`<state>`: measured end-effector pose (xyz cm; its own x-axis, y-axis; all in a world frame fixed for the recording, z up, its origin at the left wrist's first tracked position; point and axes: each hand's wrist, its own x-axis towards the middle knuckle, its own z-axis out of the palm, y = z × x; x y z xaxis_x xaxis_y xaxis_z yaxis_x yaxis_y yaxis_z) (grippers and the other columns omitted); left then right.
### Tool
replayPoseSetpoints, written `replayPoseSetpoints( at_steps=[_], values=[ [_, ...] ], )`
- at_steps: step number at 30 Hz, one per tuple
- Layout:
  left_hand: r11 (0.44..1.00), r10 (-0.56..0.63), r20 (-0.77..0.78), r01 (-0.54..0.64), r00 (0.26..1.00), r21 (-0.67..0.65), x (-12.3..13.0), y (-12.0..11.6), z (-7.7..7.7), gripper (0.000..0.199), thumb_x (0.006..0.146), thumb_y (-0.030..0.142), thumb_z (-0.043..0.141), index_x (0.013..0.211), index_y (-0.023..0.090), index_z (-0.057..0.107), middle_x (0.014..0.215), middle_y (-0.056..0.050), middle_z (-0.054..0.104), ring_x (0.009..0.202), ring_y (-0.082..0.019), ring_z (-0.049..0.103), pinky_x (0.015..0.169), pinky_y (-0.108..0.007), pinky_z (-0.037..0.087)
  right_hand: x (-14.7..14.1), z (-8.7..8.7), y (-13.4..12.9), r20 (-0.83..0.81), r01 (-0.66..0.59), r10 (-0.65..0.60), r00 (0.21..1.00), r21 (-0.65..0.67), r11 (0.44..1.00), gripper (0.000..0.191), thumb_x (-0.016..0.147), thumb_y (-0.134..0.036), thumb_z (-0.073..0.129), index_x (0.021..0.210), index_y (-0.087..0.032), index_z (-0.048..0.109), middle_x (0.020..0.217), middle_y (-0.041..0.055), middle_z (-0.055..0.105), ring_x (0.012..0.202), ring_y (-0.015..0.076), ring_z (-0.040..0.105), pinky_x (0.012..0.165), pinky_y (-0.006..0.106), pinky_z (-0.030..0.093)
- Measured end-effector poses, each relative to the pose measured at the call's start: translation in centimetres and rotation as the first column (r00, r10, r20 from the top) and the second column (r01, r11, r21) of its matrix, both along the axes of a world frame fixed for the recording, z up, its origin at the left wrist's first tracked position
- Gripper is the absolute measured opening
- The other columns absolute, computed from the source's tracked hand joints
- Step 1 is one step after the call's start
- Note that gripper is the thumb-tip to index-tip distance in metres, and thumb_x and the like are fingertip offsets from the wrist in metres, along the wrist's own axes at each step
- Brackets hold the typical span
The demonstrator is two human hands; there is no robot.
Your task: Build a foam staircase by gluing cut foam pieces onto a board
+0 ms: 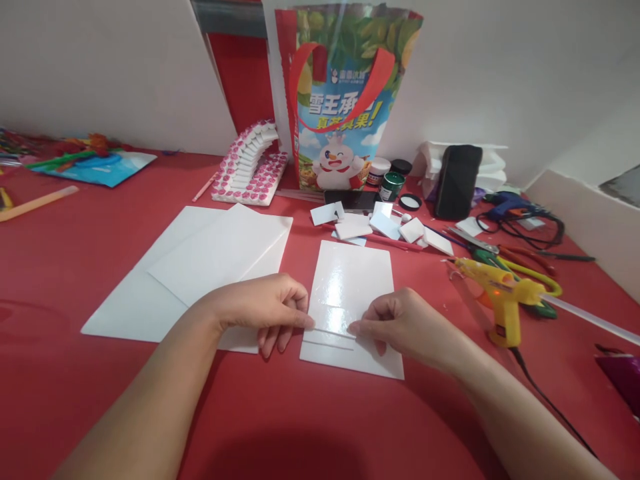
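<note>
A glossy white board (353, 273) lies flat on the red table. Across its lower part runs a thin white strip (334, 333); my left hand (280, 310) pinches its left end and my right hand (395, 323) its right end. Whether this strip touches the board I cannot tell. Nearer to me, a second thin line (327, 345), like another strip or its shadow, runs along the board. Larger white sheets (135, 293) lie overlapping beside and partly behind my left hand.
To the right a yellow glue gun (500, 293) stands with its cord trailing forward. Small white pieces (354, 227), paint jars (391, 187) and a black phone (457, 181) are farther back. A printed bag (345, 150) and a pink-dotted white model (250, 167) stand near the wall.
</note>
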<state>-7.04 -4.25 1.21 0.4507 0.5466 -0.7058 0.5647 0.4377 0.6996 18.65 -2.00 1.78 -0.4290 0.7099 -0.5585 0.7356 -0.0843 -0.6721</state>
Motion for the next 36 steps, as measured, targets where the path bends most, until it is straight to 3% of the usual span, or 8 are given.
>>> replayPoseSetpoints(
  at_steps=[6,18,25,36],
  values=[
    [1.000,0.012,0.005,-0.012,1.000,-0.012,0.15,0.05,0.15,0.042,0.080,0.058,0.072,0.076,0.020,0.055,0.062,-0.003,0.073,0.046,-0.017,0.067,0.043,-0.023,0.046,-0.65,0.23,-0.22,0.001,0.014,-0.014,1.000,0.029,0.999,0.042,0.079,-0.046,0.070,0.049,-0.018,0.060,0.051,-0.0001,0.063,0.049,0.0095,0.043,0.050,0.025,0.033],
    [1.000,0.019,0.002,-0.019,1.000,-0.014,0.17,0.01,0.14,0.031,0.088,0.046,0.067,0.076,0.020,0.055,0.061,-0.002,0.073,0.044,-0.016,0.066,0.044,-0.023,0.047,-0.51,-0.10,-0.33,-0.027,0.009,-0.008,1.000,0.037,0.999,0.042,0.081,-0.044,0.068,0.049,-0.018,0.058,0.050,-0.0006,0.063,0.050,0.0101,0.046,0.053,0.025,0.036],
    [0.999,0.032,-0.007,-0.032,0.999,-0.028,0.36,-0.03,0.24,0.043,0.081,0.058,0.072,0.074,0.020,0.054,0.060,-0.002,0.072,0.042,-0.015,0.064,0.044,-0.024,0.047,-0.66,0.00,-0.32,-0.042,0.005,-0.003,0.999,0.035,0.999,0.040,0.081,-0.042,0.069,0.049,-0.019,0.059,0.051,-0.0002,0.063,0.051,0.0105,0.046,0.055,0.025,0.038],
    [0.998,0.047,-0.002,-0.047,0.999,-0.032,0.28,-0.03,0.04,0.046,0.077,0.062,0.074,0.073,0.020,0.054,0.059,-0.002,0.072,0.041,-0.015,0.063,0.045,-0.025,0.048,-0.58,-0.02,-0.29,-0.032,-0.001,0.002,0.999,0.031,1.000,0.042,0.081,-0.043,0.069,0.049,-0.019,0.058,0.051,-0.0002,0.063,0.050,0.0102,0.044,0.053,0.025,0.036]
  ],
)
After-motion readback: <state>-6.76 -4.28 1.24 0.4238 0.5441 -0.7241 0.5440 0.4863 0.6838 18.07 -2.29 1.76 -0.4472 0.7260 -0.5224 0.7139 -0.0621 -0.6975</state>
